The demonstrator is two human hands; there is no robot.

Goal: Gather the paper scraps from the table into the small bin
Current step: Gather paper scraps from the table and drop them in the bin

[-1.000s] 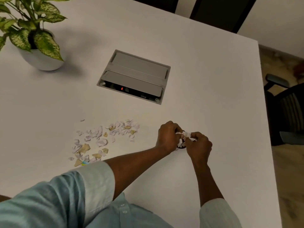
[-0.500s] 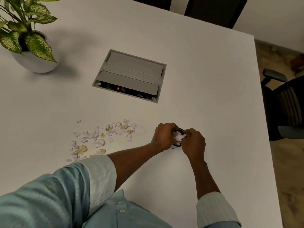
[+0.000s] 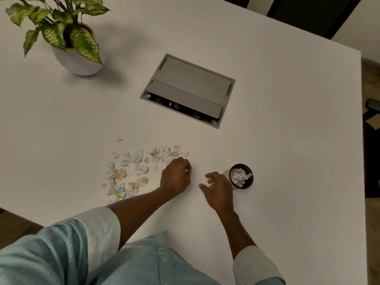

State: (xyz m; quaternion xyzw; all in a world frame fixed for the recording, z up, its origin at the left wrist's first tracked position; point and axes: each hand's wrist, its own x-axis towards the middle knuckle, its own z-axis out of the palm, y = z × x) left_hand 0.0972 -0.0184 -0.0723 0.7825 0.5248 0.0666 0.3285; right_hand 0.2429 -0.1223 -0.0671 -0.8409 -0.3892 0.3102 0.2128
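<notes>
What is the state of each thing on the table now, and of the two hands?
Small bin: upright, open, holding white scraps.
Paper scraps: loose, spread on the table.
Left hand: curled at the edge of the scraps; grip unclear.
Right hand: open, empty, beside the bin.
Socket box: lid raised, red light on.
Plant: upright in its pot.

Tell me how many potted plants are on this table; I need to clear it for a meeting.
1. The potted plant stands at the table's far left corner, well beyond the paper scraps. The view cuts off the table's left and near edges, so another could sit out of frame.
</notes>
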